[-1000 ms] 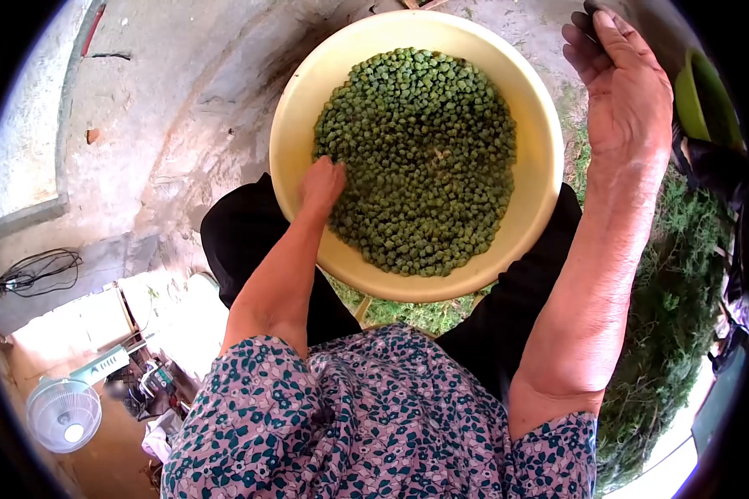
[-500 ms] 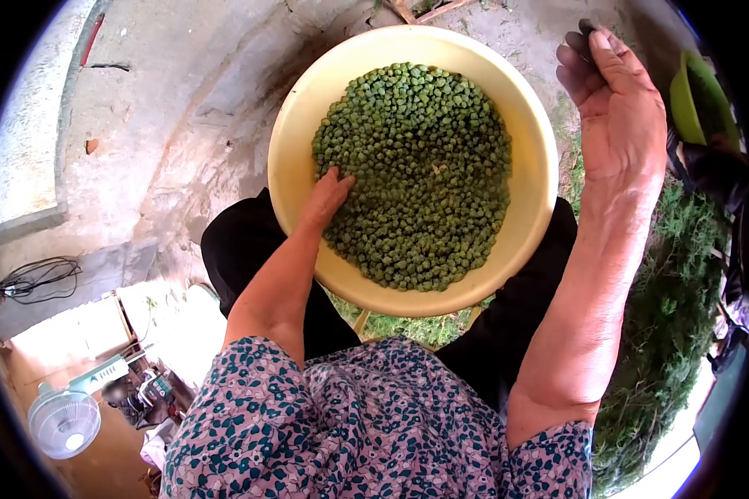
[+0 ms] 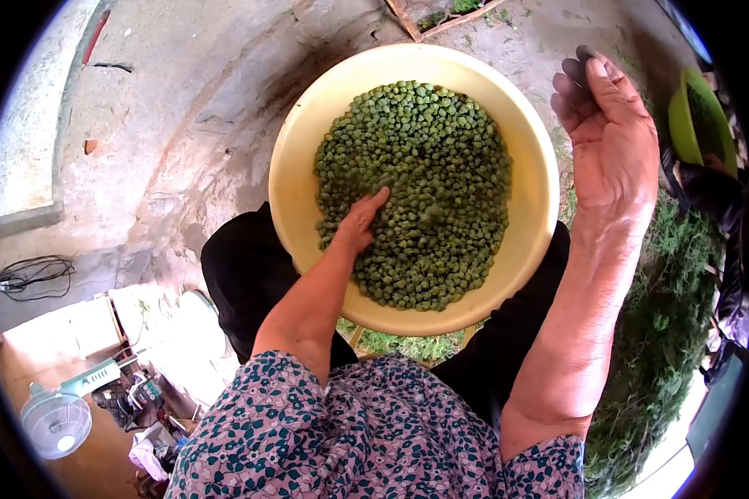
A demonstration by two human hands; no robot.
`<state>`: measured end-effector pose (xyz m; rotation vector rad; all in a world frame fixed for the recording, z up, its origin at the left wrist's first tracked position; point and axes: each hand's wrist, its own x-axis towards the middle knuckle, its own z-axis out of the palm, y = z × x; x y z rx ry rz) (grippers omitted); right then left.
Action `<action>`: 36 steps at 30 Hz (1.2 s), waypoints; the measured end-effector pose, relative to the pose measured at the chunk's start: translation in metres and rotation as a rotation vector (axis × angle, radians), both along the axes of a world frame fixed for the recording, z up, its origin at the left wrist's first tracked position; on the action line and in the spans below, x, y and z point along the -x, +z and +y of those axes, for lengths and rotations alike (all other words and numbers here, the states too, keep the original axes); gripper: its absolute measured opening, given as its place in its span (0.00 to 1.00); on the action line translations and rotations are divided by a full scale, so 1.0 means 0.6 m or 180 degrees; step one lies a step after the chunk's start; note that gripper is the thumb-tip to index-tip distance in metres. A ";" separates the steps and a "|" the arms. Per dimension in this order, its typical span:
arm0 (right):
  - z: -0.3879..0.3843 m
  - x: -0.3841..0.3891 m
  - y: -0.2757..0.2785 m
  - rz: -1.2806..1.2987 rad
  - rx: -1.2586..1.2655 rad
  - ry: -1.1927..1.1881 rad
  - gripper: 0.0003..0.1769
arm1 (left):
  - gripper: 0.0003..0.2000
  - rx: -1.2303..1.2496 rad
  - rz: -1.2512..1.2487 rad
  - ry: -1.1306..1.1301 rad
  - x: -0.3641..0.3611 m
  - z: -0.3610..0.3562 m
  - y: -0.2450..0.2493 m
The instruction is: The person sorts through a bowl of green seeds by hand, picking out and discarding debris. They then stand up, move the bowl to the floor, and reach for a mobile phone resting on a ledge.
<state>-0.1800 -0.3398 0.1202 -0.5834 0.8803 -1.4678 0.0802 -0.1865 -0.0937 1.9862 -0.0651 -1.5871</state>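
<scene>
A wide yellow basin [image 3: 539,208] holds a heap of small round green berries [image 3: 441,258]. My left hand [image 3: 362,220] reaches in from the near left side, its fingers sunk among the berries and mostly hidden. Its thumb sticks out, stretched to the right. To the right of the basin, my right hand [image 3: 612,141] is raised with the palm showing. Its fingers are loosely bent and apart, their tips darkly stained, and I see nothing held in them.
Dark-trousered knees [image 3: 245,266] flank the basin. A bright green bowl [image 3: 686,125] stands at the far right, above a pile of green sprigs [image 3: 662,333]. A rough wall [image 3: 166,108] rises at left. A fan [image 3: 56,424] and clutter are at lower left; wooden sticks [image 3: 406,21] lie beyond the basin.
My left hand has moved right through the berries, from near the basin's left side toward the middle of the heap. My right hand stays raised, in much the same pose.
</scene>
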 end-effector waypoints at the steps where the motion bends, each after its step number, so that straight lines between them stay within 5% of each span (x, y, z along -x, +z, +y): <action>1: -0.002 -0.001 0.000 -0.0009 -0.0038 0.0004 0.06 | 0.46 0.0225 0.0278 0.0306 0.006 -0.004 -0.007; 6: -0.006 -0.006 -0.003 -0.0022 -0.0042 0.0048 0.06 | 0.39 0.0585 0.0887 0.1093 0.077 -0.048 -0.009; 11: -0.004 -0.002 -0.002 -0.0010 -0.0003 0.0051 0.06 | 0.21 0.2333 0.2259 0.0965 0.096 -0.158 0.039; 16: -0.023 0.023 -0.020 0.0111 0.0076 0.0213 0.08 | 0.27 0.1432 0.1405 0.1130 0.094 -0.226 0.167; 19: -0.024 0.026 -0.019 0.0121 0.0077 0.0151 0.08 | 0.32 0.1521 0.0918 0.1182 0.054 -0.192 0.146; 22: -0.022 0.029 -0.020 0.0104 0.0100 0.0165 0.08 | 0.31 0.1170 0.0094 0.0608 -0.004 -0.117 0.080; 26: -0.023 0.033 -0.025 0.0076 0.0128 0.0226 0.08 | 0.22 0.0080 -0.1345 -0.2167 -0.030 -0.016 0.057; 27: -0.021 0.033 -0.025 0.0081 0.0125 0.0228 0.08 | 0.22 0.0078 -0.1340 -0.2165 -0.028 0.001 0.041; 29: -0.019 0.030 -0.021 0.0128 0.0036 0.0157 0.08 | 0.19 0.0582 -0.2531 -0.3183 -0.022 0.022 0.011; 31: -0.017 0.028 -0.019 0.0099 0.0058 0.0144 0.08 | 0.18 0.0506 -0.2512 -0.3287 -0.002 0.010 0.010; 33: -0.016 0.028 -0.017 0.0069 0.0087 0.0118 0.07 | 0.23 -0.0209 -0.2310 -0.4130 0.013 -0.007 0.001; 36: -0.015 0.029 -0.016 0.0032 0.0043 0.0076 0.08 | 0.25 -0.0024 -0.2164 -0.3780 0.034 -0.011 -0.018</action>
